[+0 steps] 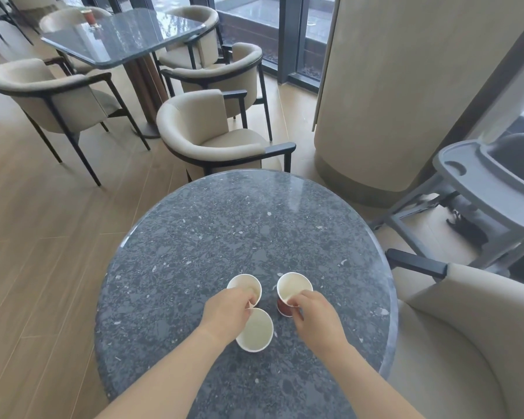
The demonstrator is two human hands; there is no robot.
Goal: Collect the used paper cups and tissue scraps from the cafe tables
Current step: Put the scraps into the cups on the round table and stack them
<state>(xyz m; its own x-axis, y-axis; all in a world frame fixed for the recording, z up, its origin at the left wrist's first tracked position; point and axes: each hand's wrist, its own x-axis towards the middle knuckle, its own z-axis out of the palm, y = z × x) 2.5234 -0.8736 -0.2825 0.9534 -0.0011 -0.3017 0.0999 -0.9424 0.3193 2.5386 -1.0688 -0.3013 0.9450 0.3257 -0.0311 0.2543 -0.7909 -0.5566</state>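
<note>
Cafe seating area, wood-plank floor (43,267), glass doors (312,31) at the back, fat beige column (406,86) on the right. Round dark speckled stone table (239,222) is dead ahead, and three paper cups stand upright on its near half, white inside, openings up. Back left cup (242,282) and front cup (256,334) have rims touching or nearly so. Right cup (294,287) stands apart from both, with a small gap to the back left one, and a red-brown outer wall shows on its near side. Left hand (227,311) comes in from the lower left with fingers (248,297) curled, pinching the near rim of the back left cup right where it meets the front cup; cannot tell if the front cup's rim is caught too. The hand also covers the front cup's left edge. Right hand (318,316) has thumb and fingertips together on the near rim of the right cup, the other fingers curled beside its wall. All three cups look seated on the tabletop. One beige armchair (206,137) is across the table and a second armchair (466,343) is at the right edge. Grey high chair (478,176) stands between that one and the column. Square table (127,37) further back left, ringed by more chairs, carries a far cup (88,17), red, near its far side.
</note>
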